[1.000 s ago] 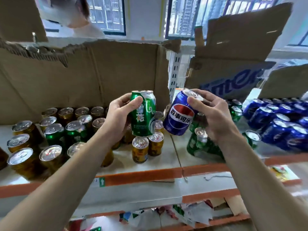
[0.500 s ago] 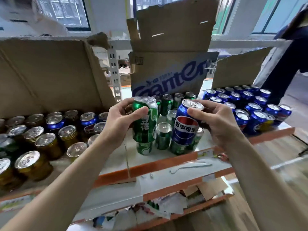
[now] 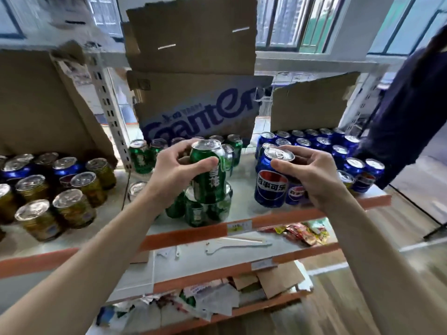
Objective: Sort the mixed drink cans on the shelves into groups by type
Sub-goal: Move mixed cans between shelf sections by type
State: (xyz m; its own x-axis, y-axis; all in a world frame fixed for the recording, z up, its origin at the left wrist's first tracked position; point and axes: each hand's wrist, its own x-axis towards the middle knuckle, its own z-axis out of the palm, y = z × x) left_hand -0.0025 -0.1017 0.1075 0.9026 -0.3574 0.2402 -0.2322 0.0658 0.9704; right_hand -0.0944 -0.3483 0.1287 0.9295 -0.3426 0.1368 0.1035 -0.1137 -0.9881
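My left hand (image 3: 176,170) grips a green can (image 3: 209,175), held just above a cluster of green cans (image 3: 196,211) at the front of the right shelf (image 3: 242,197). My right hand (image 3: 312,175) grips a blue Pepsi can (image 3: 271,180) by its top rim, low over the same shelf and beside the group of blue cans (image 3: 321,143) at the back right. More green cans (image 3: 140,157) stand behind my left hand. On the left shelf, gold cans (image 3: 72,209) are mixed with a few blue cans (image 3: 66,166).
Torn cardboard sheets (image 3: 198,107) stand behind the cans. A perforated metal upright (image 3: 111,112) divides the two shelves. A lower shelf holds a white hook (image 3: 237,245) and snack packets (image 3: 304,232). A person in dark clothes (image 3: 411,112) stands at the right edge.
The view swung right from the gold cans to the right shelf. Both hands carried their cans that way and lowered them, green over the green cluster, blue beside the blue group.
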